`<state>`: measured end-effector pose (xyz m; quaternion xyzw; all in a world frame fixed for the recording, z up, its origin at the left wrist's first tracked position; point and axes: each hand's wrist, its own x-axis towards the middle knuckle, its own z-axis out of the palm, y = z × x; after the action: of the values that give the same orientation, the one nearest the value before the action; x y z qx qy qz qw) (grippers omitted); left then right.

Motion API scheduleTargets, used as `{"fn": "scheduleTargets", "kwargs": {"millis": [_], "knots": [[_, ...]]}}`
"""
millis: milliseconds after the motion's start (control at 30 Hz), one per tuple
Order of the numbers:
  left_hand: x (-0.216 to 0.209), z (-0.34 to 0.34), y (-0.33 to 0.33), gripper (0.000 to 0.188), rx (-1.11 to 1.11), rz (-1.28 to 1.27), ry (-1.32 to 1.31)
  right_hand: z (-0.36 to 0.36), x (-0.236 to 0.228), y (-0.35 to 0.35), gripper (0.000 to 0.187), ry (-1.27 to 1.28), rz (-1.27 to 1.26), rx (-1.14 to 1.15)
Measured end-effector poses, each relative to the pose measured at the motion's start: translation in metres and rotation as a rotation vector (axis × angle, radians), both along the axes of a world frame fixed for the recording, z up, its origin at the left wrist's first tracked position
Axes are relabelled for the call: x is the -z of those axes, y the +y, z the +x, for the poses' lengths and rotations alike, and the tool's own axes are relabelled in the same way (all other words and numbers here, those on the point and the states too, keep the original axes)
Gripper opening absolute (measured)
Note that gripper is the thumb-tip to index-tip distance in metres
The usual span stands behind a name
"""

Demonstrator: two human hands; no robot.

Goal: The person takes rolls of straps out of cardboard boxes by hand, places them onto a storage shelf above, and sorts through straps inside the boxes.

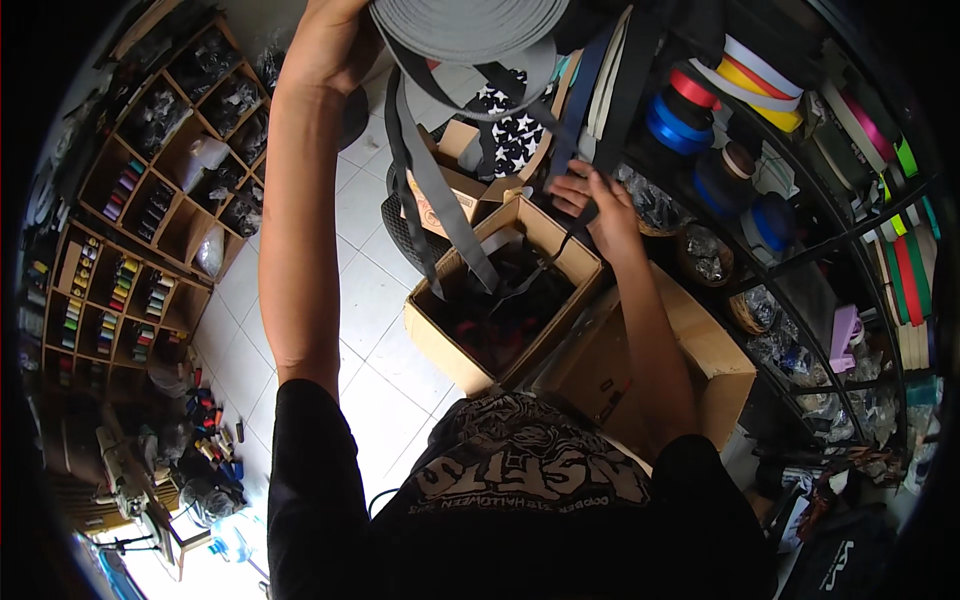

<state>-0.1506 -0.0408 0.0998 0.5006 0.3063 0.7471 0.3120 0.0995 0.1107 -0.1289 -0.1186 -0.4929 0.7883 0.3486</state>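
A large roll of grey webbing [470, 28] is held up high at the top of the picture. My left hand [335, 50] grips its left side, the fingertips hidden by the roll and the picture's edge. Grey and black straps [445, 205] hang from up there into an open cardboard box [440, 345]. Over the box's far right corner, my right hand [605, 205] has its fingers bent around a black webbing strap [545, 263], which runs down into the box. The dark contents of the box are hard to make out.
A second open carton [705, 320] stands to the right. Racks with colourful webbing rolls [685, 115] line the right side. On the left is a wooden cubbyhole shelf [150, 215] with thread spools. Black fabric with white stars [515, 125] lies beyond the box.
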Motion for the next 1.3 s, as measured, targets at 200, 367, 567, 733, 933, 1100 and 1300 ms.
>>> {"fn": "scheduleTargets", "kwargs": {"millis": [200, 367, 567, 733, 933, 1100, 1300], "knots": [[0.035, -0.055, -0.005, 0.049, -0.083, -0.242, 0.27, 0.059, 0.015, 0.078, 0.027, 0.18, -0.367, 0.532], [0.044, -0.036, -0.007, 0.052, -0.112, -0.178, 0.069, 0.049, 0.012, 0.078, 0.031, -0.23, -0.162, 0.393], [-0.008, 0.006, -0.018, 0.071, 0.05, -0.015, -0.06, 0.046, 0.069, 0.083, 0.027, -1.046, 0.146, 0.319], [-0.02, 0.027, -0.016, 0.071, 0.138, 0.034, 0.018, 0.006, 0.032, 0.053, 0.039, -1.215, 0.916, -0.304], [-0.02, 0.051, 0.001, 0.068, -0.121, 0.033, -0.044, -0.027, -0.044, 0.008, 0.028, -0.694, 0.782, -0.45], [-0.027, 0.046, -0.016, 0.062, 0.507, 0.058, 0.068, -0.048, -0.075, -0.059, 0.044, -0.198, 0.59, -0.305], [-0.042, 0.058, 0.018, 0.049, 0.055, 0.159, -0.055, -0.062, 0.004, -0.063, 0.033, -0.481, 0.674, -0.499]]}}
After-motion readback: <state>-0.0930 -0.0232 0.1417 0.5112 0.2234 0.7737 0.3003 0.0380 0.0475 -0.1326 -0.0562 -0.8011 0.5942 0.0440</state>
